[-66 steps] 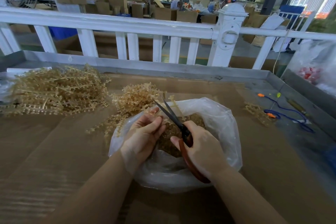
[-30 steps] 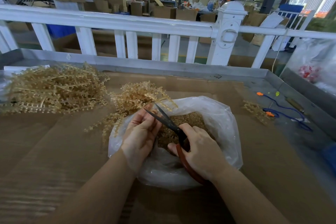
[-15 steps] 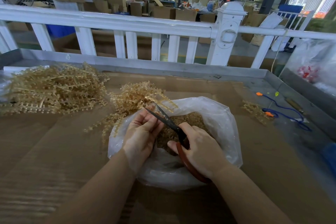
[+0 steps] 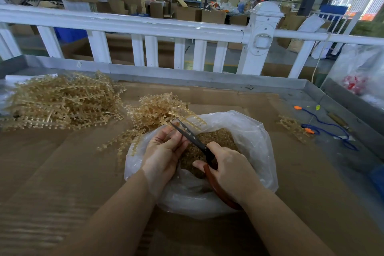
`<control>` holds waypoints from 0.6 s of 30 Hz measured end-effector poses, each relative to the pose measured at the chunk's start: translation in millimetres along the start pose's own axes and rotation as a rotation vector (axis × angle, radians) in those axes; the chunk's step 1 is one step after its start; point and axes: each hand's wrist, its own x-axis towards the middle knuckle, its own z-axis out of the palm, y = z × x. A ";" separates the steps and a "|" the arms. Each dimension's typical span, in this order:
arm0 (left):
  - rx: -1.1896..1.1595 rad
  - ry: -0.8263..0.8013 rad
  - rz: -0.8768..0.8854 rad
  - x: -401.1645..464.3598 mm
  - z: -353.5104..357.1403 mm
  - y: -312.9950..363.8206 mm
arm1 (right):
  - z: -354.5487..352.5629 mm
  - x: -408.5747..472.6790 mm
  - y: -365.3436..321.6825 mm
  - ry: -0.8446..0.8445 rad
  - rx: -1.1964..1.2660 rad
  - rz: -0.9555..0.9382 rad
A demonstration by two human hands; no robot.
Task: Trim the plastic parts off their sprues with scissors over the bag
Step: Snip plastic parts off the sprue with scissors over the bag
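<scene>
Blades of the scissors (image 4: 193,138) gripped in right hand (image 4: 230,170) now nearly closed where they gaped before, on the sprue (image 4: 192,119) pinched by left hand (image 4: 164,151) over the bag (image 4: 255,141): another part probably trimmed.

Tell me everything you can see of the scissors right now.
The scissors have dark, slim metal blades and reddish-brown handles. The right hand grips the handles. The blades are slightly parted and point up-left over the clear plastic bag, their tips at a tan sprue strip held by the left hand.
</scene>
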 end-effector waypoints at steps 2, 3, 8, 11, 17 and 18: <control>-0.004 0.004 -0.006 0.5 -0.2 -0.1 | 0.1 0.2 0.3 -0.001 -0.014 -0.005; -0.005 0.005 -0.008 0.7 -0.1 -0.1 | 0.4 0.4 0.6 0.001 -0.023 -0.007; 0.008 0.009 -0.001 -0.5 1.0 -0.6 | 2.2 0.4 2.2 0.016 -0.040 -0.018; 0.015 0.010 0.000 -0.7 0.0 -0.4 | 3.4 0.0 2.4 0.037 -0.038 -0.019; 0.060 -0.039 -0.005 -0.4 -2.6 -1.9 | 4.2 1.6 1.8 0.066 -0.035 -0.032; 0.066 -0.049 -0.005 -0.4 -3.0 -2.2 | 5.1 2.6 1.5 0.068 -0.037 -0.032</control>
